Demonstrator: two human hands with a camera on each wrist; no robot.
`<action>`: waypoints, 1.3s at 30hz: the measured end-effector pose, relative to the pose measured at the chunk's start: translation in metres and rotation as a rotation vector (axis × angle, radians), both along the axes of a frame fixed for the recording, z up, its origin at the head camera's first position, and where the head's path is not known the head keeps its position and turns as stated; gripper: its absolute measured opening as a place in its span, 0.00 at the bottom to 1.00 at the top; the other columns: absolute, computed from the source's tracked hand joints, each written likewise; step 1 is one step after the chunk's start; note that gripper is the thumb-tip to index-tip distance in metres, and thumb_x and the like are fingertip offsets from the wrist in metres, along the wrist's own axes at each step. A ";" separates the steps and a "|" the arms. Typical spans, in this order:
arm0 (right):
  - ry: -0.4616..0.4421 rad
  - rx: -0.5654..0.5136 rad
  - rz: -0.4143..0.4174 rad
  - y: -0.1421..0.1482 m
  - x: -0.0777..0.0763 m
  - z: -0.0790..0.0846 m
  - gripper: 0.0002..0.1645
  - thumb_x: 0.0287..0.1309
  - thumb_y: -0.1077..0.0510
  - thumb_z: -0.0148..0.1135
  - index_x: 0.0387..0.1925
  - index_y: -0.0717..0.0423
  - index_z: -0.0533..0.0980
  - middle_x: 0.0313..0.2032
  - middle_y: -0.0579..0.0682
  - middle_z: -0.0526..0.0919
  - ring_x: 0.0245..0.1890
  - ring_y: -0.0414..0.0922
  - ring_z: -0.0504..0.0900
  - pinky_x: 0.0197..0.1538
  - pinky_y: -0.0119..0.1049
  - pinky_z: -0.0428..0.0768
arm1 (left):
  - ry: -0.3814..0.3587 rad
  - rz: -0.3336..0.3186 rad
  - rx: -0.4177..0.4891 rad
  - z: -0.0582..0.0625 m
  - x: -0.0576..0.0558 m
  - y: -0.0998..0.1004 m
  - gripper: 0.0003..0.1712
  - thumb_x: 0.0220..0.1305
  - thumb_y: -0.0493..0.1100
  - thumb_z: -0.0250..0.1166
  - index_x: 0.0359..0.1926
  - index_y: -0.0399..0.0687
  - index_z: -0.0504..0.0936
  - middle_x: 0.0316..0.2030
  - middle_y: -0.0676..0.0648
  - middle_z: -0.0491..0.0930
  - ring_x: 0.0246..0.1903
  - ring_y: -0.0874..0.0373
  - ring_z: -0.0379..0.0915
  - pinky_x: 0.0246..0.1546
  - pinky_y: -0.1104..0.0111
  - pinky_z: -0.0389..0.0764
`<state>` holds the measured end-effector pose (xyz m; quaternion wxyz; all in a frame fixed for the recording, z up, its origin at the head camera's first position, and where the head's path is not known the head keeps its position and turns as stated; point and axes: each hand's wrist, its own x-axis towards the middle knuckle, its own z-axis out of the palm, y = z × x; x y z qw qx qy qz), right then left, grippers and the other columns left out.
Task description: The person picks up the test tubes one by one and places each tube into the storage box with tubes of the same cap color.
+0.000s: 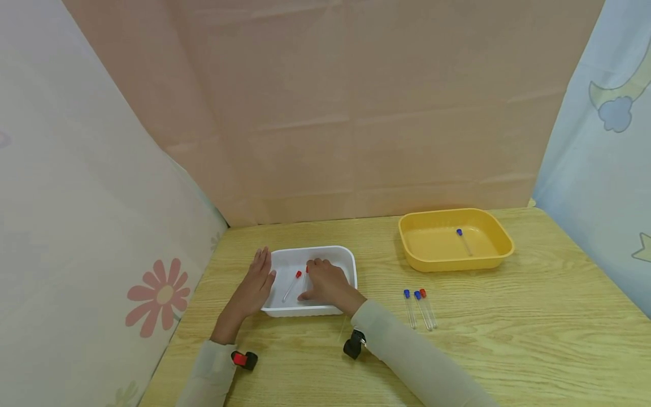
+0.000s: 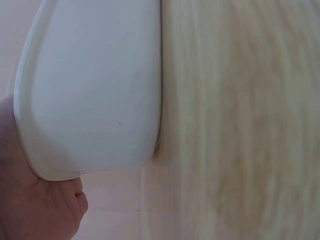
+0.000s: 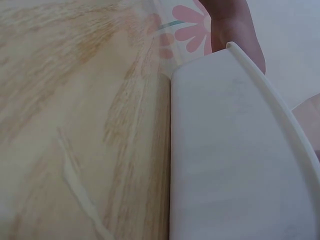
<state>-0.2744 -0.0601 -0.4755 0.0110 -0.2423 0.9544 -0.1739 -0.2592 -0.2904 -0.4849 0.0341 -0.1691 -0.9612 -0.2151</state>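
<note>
Below the frame's center, the left hand point(image 1: 255, 286), fingers straight, touched a white tray point(image 1: 301, 312). Inside, the right hand point(image 1: 329, 282) neared a red-capped tube point(image 1: 291, 287), any grip unclear.

A wood-grain table point(image 1: 508, 339) stands in a makeshift, cloth-screened booth: tan sheeting point(image 1: 346, 113) hangs at 12 o'clock, flower-printed cloth point(image 1: 76, 198) at 9, moon-and-star fabric point(image 1: 600, 186) at 3; the room beyond is hidden.

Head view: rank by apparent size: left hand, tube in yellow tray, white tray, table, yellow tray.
1. Table
2. Yellow tray, white tray: too close to rank
3. Left hand
4. Tube
</note>
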 end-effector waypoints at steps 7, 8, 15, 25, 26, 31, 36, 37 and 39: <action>-0.001 0.018 -0.006 -0.002 -0.002 -0.004 0.47 0.44 0.31 0.79 0.56 0.58 0.76 0.47 0.50 0.79 0.42 0.46 0.75 0.41 0.39 0.80 | 0.012 0.005 0.009 -0.002 0.000 0.000 0.35 0.83 0.46 0.42 0.77 0.27 0.43 0.79 0.35 0.38 0.78 0.38 0.28 0.74 0.41 0.45; -0.004 0.021 -0.008 -0.002 -0.002 -0.004 0.48 0.44 0.31 0.79 0.57 0.58 0.76 0.48 0.51 0.79 0.43 0.46 0.75 0.42 0.39 0.80 | 0.010 0.007 0.009 -0.002 0.000 0.000 0.35 0.83 0.45 0.42 0.78 0.27 0.43 0.80 0.35 0.38 0.78 0.38 0.28 0.74 0.42 0.45; -0.010 0.036 -0.010 -0.002 0.000 -0.005 0.49 0.44 0.31 0.78 0.58 0.58 0.76 0.50 0.51 0.78 0.44 0.46 0.74 0.43 0.39 0.80 | 0.011 0.005 0.008 -0.002 0.000 0.000 0.35 0.83 0.46 0.41 0.77 0.26 0.44 0.79 0.34 0.38 0.79 0.39 0.28 0.74 0.42 0.44; 0.011 0.055 -0.008 -0.002 -0.001 -0.006 0.48 0.45 0.30 0.77 0.57 0.58 0.76 0.49 0.51 0.77 0.43 0.46 0.74 0.41 0.38 0.80 | 0.035 -0.012 0.017 -0.004 -0.002 0.000 0.35 0.83 0.45 0.42 0.77 0.25 0.44 0.79 0.32 0.39 0.78 0.36 0.29 0.74 0.41 0.44; 0.016 0.057 -0.006 -0.002 -0.001 -0.007 0.48 0.45 0.30 0.77 0.57 0.58 0.76 0.48 0.51 0.77 0.43 0.46 0.74 0.41 0.38 0.80 | 0.039 -0.013 0.013 -0.004 -0.002 -0.001 0.35 0.83 0.45 0.41 0.77 0.25 0.43 0.79 0.32 0.39 0.78 0.35 0.30 0.74 0.41 0.44; 0.035 0.062 0.000 -0.002 -0.001 -0.008 0.47 0.45 0.29 0.77 0.56 0.58 0.77 0.47 0.50 0.77 0.42 0.46 0.74 0.39 0.38 0.80 | 0.042 -0.013 -0.002 -0.004 -0.002 0.000 0.35 0.83 0.46 0.40 0.77 0.25 0.42 0.79 0.32 0.39 0.78 0.34 0.31 0.74 0.42 0.44; 0.036 0.071 0.006 -0.002 0.000 -0.008 0.47 0.46 0.29 0.76 0.56 0.58 0.76 0.47 0.51 0.76 0.41 0.46 0.73 0.38 0.37 0.79 | 0.033 -0.003 -0.001 -0.003 0.000 0.001 0.35 0.83 0.44 0.42 0.77 0.25 0.43 0.79 0.32 0.39 0.78 0.35 0.31 0.74 0.41 0.44; 0.037 0.073 0.008 -0.002 0.000 -0.008 0.47 0.46 0.29 0.76 0.56 0.58 0.76 0.46 0.51 0.76 0.41 0.46 0.72 0.37 0.37 0.79 | 0.030 -0.001 -0.001 -0.003 0.000 0.001 0.35 0.83 0.44 0.42 0.77 0.26 0.43 0.79 0.32 0.39 0.78 0.35 0.31 0.74 0.42 0.44; 0.041 0.077 0.012 -0.002 0.000 -0.007 0.48 0.46 0.29 0.76 0.56 0.59 0.76 0.47 0.51 0.76 0.41 0.46 0.72 0.37 0.37 0.79 | 0.023 0.002 -0.005 -0.003 0.000 0.001 0.35 0.83 0.44 0.42 0.77 0.26 0.43 0.79 0.33 0.38 0.78 0.36 0.31 0.75 0.42 0.43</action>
